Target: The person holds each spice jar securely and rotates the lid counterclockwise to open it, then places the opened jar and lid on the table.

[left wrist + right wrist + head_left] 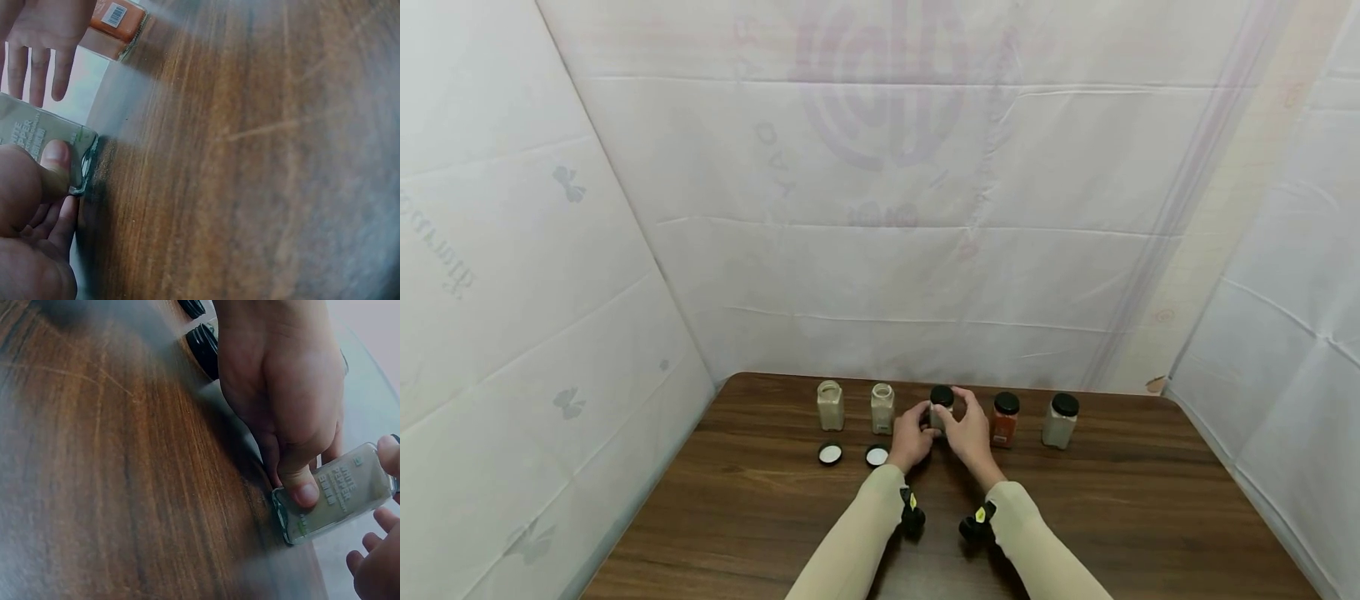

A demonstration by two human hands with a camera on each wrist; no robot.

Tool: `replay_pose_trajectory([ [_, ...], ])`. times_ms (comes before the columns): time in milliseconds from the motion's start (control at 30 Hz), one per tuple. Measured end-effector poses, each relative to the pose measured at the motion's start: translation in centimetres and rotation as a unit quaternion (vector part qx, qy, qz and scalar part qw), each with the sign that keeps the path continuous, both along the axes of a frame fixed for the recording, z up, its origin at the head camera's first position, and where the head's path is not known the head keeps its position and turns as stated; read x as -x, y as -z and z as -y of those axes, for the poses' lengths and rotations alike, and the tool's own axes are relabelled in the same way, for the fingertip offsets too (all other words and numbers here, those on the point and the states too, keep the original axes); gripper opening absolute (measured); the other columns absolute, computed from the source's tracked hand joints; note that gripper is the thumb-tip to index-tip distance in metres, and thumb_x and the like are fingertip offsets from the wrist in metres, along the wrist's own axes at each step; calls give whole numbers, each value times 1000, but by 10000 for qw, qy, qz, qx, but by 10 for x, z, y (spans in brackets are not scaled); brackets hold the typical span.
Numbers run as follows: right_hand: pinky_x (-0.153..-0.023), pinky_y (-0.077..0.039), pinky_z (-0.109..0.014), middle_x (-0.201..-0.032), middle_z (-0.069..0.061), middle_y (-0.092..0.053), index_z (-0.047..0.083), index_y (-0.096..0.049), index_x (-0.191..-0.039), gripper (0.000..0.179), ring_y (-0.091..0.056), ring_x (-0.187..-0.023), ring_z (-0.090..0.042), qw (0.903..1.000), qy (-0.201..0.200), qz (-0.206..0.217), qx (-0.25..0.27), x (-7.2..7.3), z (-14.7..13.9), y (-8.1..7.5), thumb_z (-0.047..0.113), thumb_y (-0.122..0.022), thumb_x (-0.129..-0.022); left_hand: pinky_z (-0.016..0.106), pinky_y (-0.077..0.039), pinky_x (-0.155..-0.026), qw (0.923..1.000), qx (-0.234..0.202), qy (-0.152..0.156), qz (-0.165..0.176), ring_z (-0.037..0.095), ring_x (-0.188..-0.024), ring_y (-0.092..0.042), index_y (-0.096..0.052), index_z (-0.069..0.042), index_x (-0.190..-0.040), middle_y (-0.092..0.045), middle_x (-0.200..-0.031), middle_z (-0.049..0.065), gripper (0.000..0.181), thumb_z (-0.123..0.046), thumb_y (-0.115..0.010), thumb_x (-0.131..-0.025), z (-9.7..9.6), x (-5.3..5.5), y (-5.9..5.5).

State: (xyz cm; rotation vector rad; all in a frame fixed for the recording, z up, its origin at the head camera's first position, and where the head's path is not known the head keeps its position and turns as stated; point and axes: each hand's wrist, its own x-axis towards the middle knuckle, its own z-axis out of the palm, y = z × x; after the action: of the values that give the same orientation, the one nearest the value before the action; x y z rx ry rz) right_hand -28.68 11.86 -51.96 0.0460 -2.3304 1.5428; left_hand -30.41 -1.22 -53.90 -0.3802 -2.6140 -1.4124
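Note:
A glass spice jar (359, 478) of pale powder with a black lid (942, 396) stands upright at the back of the table, between both hands. My left hand (912, 440) grips the jar low down, its thumb pressed on the lettered face near the base. At the top, my right hand (967, 435) holds the lid between thumb and forefinger, its other fingers extended. To the left stand two lidless jars of pale powder, one farther left (831, 407) and one nearer (882, 410). In front of them lie two black lids (830, 453) (877, 456), white insides up.
Right of my hands stand a black-lidded jar with orange-red contents (1003, 421) and a black-lidded jar of pale powder (1060, 422). The brown wooden table (737, 517) ends at a white cloth wall (880, 275) behind the row; more cloth hangs at both sides.

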Motion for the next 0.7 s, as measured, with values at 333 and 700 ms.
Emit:
replay_pose_trajectory([
  [333, -113, -32, -66, -153, -25, -45, 1, -49, -149, 51, -37, -142, -47, 9988, -491, -81, -32, -1, -2, -2, 11, -65, -101, 39, -58, -88, 9999, -97, 59, -40, 29, -111, -69, -67, -6, -132, -73, -121, 14, 48, 2, -78, -86, 0, 3, 1],
  [700, -110, -38, -62, -138, -25, -58, -2, -55, -134, 54, -48, -135, -44, 9995, 39, -87, 295, -1, 0, -3, 17, -81, -91, 37, -58, -88, 9999, -73, 58, -64, 27, -113, -69, -68, -6, -131, -72, -124, 13, 47, 4, -77, -86, 0, 2, 1],
])
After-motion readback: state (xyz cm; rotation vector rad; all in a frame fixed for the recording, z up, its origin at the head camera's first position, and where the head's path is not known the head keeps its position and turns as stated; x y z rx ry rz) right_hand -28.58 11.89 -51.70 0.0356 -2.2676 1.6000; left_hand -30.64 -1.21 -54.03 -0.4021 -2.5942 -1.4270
